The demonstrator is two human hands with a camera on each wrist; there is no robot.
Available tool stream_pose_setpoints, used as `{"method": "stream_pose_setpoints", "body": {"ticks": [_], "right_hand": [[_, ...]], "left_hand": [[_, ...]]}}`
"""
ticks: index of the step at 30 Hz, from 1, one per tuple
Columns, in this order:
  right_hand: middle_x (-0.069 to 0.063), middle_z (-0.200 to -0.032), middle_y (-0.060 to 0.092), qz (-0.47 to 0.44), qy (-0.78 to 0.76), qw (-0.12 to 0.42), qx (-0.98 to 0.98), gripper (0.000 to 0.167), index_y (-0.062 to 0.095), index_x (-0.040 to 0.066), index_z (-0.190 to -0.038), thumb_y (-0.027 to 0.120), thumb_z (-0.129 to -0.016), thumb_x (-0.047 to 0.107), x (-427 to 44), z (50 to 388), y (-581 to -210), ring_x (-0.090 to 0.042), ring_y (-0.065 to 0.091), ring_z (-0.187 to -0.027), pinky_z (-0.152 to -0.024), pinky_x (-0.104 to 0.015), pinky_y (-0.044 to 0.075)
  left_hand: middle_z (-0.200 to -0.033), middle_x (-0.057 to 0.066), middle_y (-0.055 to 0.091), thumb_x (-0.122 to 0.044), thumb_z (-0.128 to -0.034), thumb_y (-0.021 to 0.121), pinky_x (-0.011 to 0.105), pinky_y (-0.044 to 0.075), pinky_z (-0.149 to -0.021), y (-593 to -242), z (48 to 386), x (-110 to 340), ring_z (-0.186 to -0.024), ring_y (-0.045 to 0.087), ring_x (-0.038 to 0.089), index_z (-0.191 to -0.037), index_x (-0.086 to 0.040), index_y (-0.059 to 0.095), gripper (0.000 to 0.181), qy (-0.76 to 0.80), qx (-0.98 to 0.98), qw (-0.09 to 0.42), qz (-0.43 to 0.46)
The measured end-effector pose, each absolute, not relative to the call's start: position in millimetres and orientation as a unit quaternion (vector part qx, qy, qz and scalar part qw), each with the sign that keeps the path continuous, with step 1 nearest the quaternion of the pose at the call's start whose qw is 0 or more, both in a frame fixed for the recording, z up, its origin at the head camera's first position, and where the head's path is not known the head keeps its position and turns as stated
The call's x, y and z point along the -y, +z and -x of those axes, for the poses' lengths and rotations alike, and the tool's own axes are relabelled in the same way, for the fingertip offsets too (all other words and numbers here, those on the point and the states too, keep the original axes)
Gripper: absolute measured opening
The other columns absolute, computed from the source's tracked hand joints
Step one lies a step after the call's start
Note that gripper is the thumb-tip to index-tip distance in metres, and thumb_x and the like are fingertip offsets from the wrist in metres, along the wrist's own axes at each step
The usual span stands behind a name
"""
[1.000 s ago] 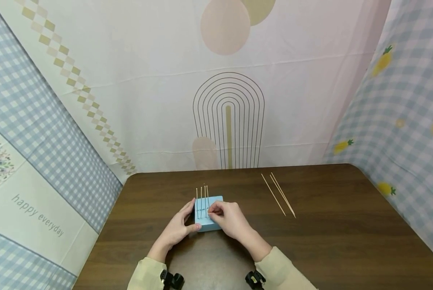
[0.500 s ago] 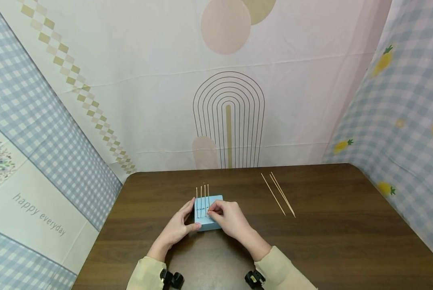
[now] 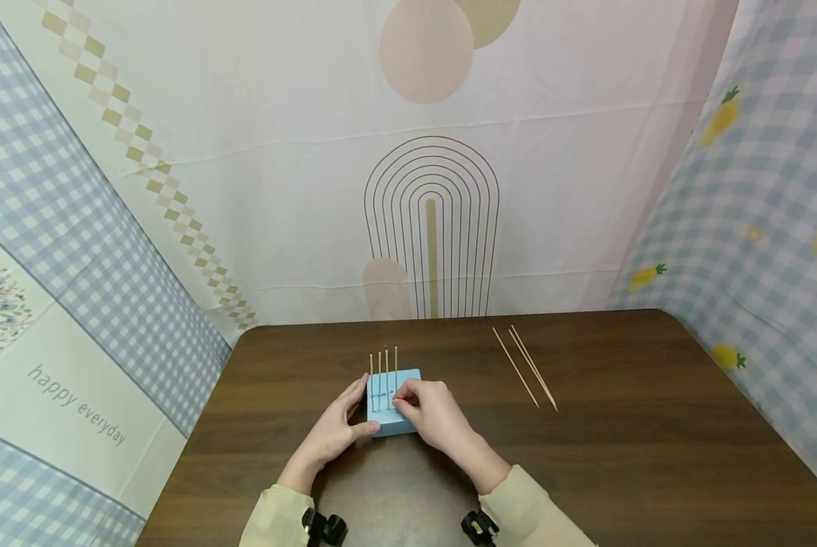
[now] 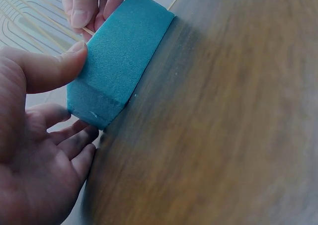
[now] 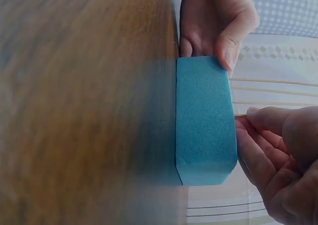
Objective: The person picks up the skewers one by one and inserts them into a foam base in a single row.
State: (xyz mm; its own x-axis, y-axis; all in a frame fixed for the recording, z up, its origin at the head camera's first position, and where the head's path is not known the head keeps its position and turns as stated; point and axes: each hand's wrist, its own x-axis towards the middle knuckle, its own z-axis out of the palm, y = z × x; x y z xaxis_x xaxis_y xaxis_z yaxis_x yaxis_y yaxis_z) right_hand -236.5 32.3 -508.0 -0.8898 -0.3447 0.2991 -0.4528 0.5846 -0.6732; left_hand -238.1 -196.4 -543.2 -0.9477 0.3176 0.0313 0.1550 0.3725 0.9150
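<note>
A light blue block (image 3: 396, 428) lies on the table, with three thin sticks (image 3: 380, 380) standing upright in its left part. My left hand (image 3: 333, 431) grips the block's left side, its thumb on the near left corner. Just right of those sticks, my right hand (image 3: 437, 414) pinches a fourth stick (image 3: 396, 361) low down, near the block's top. In the right wrist view the pinched stick (image 5: 240, 115) meets the block (image 5: 206, 115) between thumb and fingers; the rest of it is hidden by the hand. The left wrist view shows the left thumb on the block's (image 4: 124, 51) edge.
Three loose sticks (image 3: 515, 368) lie on the brown table (image 3: 620, 425) to the right of the block. Patterned cloth (image 3: 299, 213) hangs behind the table, and checked cloth covers both sides.
The upper end of the pinched stick has shifted slightly right, away from the other three, and stands more upright. Both hands have stayed almost where they were.
</note>
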Motion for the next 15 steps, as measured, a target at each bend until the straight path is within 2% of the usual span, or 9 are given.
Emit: {"method": "stream_pose_setpoints", "body": {"ticks": [15], "right_hand": [[0.008, -0.086, 0.074, -0.226, 0.420, 0.067, 0.876, 0.009, 0.075, 0.016, -0.093, 0.078, -0.100, 0.011, -32.6, 236.5, -510.7, -0.006, 0.070, -0.082, -0.075, -0.028, 0.059]], "left_hand": [[-0.174, 0.024, 0.021, -0.009, -0.0942, 0.082, 0.058, 0.025, -0.126, -543.6, 237.7, 196.7, -0.160, 0.022, 0.041, -0.169, -0.005, 0.026, 0.094, 0.544, -0.823, 0.078, -0.146]]}}
